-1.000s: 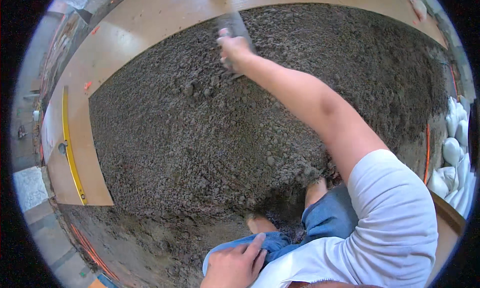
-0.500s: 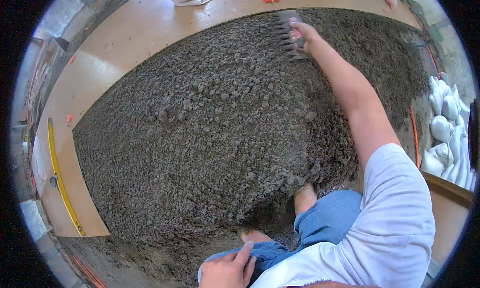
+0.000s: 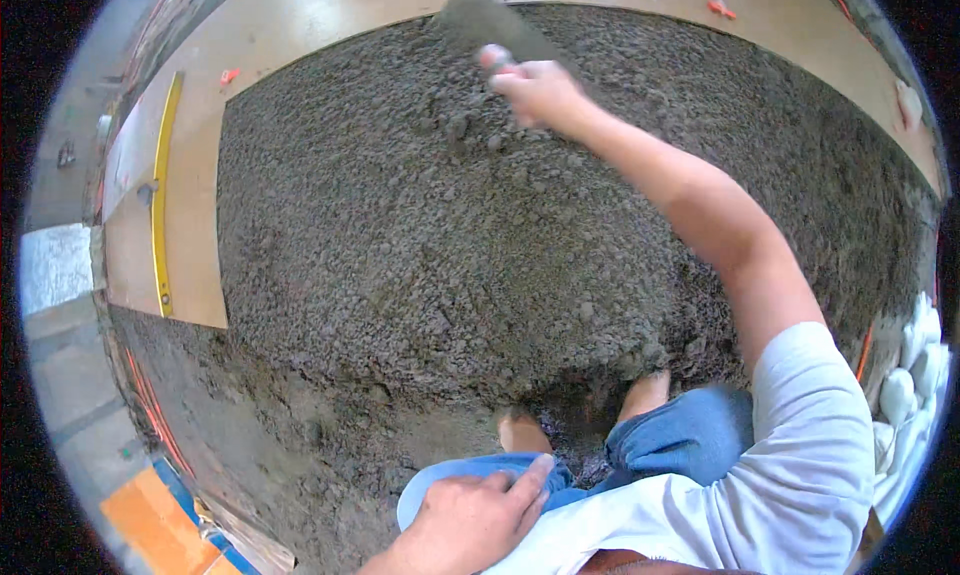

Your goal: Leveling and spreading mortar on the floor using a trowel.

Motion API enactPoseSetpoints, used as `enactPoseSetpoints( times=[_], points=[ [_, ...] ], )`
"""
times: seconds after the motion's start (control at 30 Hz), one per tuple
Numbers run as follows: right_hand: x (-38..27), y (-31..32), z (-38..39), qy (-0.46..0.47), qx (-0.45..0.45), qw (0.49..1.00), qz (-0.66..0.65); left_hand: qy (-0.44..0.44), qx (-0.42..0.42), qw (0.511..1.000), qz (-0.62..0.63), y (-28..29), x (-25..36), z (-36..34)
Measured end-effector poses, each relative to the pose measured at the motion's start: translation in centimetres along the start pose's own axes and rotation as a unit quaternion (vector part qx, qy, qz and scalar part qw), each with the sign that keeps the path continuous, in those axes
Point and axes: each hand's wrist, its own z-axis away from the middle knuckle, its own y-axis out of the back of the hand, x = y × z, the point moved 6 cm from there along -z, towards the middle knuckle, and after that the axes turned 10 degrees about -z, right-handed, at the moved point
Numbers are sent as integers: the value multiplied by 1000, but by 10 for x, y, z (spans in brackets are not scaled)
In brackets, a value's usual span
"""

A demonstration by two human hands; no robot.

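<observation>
Trowel (image 3: 498,27) now farther left

Beige smooth floor panels (image 3: 350,5) curve from 9 o'clock over 12 toward 2. White glare (image 3: 325,13) on them at 11; light pale, daylight-like. Grey floor (image 3: 70,190) beyond, 9 to 10 o'clock. Pale shiny slab (image 3: 55,265) at 9, grey paving (image 3: 75,395) below it. Rough brown-grey ground (image 3: 240,415) at 8, thin orange lines (image 3: 155,415) along its edge. Orange panel (image 3: 150,520) with blue edging, also near 8. Strip at 10 to 11 possibly a low wall; rim too stretched to tell.
</observation>
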Motion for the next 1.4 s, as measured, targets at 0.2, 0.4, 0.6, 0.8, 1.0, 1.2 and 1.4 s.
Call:
enactPoseSetpoints(
  times=[0.2, 0.4, 0.6, 0.8, 1.0, 1.2, 1.4],
  points=[
    [-59, -153, -52, -41, 51, 993, -97, 31, 27, 999, 26, -13, -1, 20],
    [-18, -134, -127, -55, 55, 997, 4, -14, 63, 998, 18, -13, 1, 17],
    [12, -19, 4, -71, 106, 988, -88, 3, 23, 998, 61, -5, -24, 36],
    [56, 109, 107, 9, 162, 933, 321, -71, 20, 995, -61, -12, -14, 20],
    [42, 7, 124, 66, -52, 899, 430, -111, 27, 991, -63, -27, -5, 22],
    [45, -41, 143, 205, -124, 853, 463, -73, 73, 992, -73, -32, -3, 44],
    [47, -132, 159, 291, -193, 837, 421, -47, 112, 986, -117, -34, -2, 62]
  ],
)
